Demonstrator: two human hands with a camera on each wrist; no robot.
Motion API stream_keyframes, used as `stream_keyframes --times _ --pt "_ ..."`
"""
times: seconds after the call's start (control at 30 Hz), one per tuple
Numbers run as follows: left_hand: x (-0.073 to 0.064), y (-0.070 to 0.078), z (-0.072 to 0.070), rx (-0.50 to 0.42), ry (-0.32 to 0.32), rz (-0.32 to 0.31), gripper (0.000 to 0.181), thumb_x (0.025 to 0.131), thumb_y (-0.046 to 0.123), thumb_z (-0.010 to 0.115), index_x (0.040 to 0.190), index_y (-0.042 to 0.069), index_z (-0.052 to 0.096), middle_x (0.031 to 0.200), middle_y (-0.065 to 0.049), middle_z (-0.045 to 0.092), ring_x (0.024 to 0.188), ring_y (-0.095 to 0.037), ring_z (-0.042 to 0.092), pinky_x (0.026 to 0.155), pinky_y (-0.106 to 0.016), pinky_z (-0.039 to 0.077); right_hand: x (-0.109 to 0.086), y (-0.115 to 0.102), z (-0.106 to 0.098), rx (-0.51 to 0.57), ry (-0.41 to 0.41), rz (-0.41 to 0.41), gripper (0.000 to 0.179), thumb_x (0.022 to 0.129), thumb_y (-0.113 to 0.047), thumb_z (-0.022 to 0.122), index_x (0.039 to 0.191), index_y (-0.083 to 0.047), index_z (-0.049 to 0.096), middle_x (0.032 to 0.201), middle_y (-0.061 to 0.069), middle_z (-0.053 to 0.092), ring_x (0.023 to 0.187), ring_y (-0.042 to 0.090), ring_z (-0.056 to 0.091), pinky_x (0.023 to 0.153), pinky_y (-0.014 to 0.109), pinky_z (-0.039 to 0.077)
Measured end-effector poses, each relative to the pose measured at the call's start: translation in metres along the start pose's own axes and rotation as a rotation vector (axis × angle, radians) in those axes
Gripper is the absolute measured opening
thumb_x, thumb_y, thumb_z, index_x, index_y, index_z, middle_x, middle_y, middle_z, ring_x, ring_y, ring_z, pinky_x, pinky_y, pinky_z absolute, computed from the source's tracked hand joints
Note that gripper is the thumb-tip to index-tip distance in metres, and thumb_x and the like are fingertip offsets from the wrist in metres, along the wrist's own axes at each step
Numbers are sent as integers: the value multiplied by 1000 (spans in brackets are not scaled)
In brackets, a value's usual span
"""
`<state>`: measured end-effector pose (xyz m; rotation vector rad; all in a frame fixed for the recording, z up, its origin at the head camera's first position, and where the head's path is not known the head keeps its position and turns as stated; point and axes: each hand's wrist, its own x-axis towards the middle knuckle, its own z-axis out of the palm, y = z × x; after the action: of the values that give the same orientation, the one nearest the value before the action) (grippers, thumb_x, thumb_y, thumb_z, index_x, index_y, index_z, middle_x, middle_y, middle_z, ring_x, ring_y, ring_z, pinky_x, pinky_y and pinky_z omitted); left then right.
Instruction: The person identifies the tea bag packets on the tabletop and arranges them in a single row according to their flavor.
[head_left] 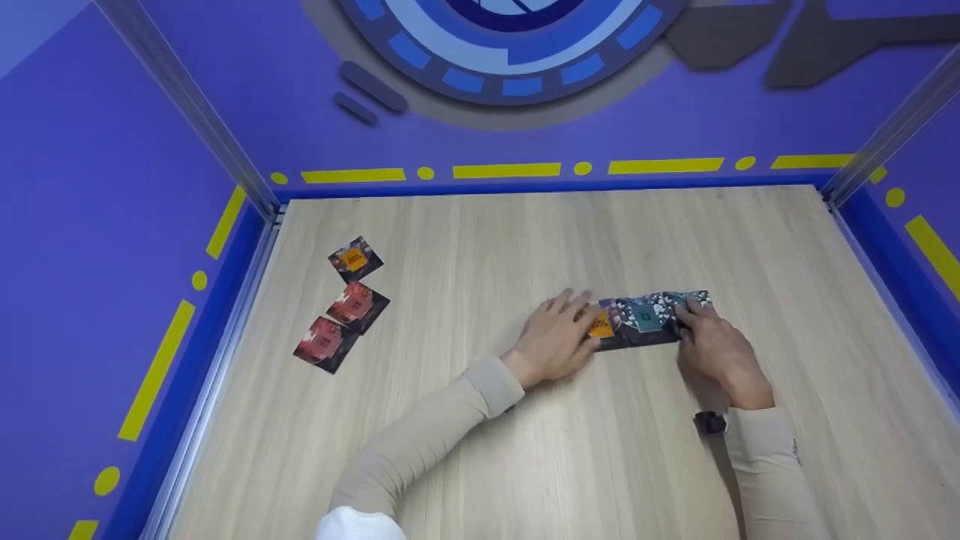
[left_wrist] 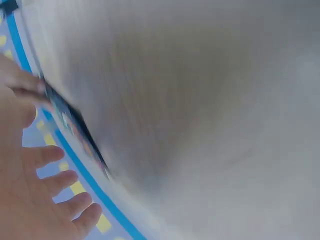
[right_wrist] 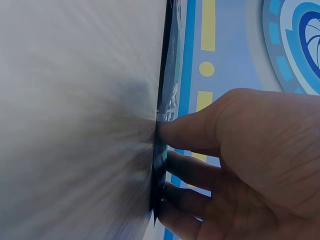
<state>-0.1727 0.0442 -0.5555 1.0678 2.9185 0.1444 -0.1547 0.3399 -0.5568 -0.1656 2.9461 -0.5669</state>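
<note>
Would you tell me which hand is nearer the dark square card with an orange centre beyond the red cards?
Left. The left hand lies right of the orange card, nearer the person; the right hand is farther right, on the right end of the card row.

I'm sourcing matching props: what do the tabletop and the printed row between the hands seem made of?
Tabletop: probably wood or wood-look laminate, matt, from its pale streaked grain. Printed row: perhaps glossy plastic film or coated paper, given glints in the right wrist view.
</note>
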Motion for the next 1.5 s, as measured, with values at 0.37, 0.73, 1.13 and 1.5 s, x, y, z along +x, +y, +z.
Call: stream_keyframes --times 0.37,0.73,1.13,1.5 --pt "-18 -107 -29 -152 192 -223 53 112 32 51 158 6 50 167 -15 45 156 -39 39 129 -56 32 0 1 1 -14 15 3 52 107 -10 50 156 7 46 164 36 35 148 62 35 113 75 38" --pt "-50 -212 -41 -170 272 -505 51 107 29 61 149 2 58 160 -18 52 151 -40 45 123 -56 41 1 2 3 -28 21 -16 51 107 -9 51 155 8 48 163 37 37 145 63 38 108 76 43" --pt "-104 -282 -25 -149 294 -725 50 109 21 55 152 -4 52 160 -27 46 149 -49 42 121 -63 39 1 0 2 -33 31 -25 50 106 -7 52 153 9 49 162 37 38 143 64 39 107 75 44" --pt "-113 -299 -15 -193 231 -813 51 109 23 52 152 -5 50 158 -30 44 147 -52 40 120 -63 40 0 0 2 -27 49 -27 50 106 -7 52 153 9 50 162 36 39 144 63 39 108 75 43"
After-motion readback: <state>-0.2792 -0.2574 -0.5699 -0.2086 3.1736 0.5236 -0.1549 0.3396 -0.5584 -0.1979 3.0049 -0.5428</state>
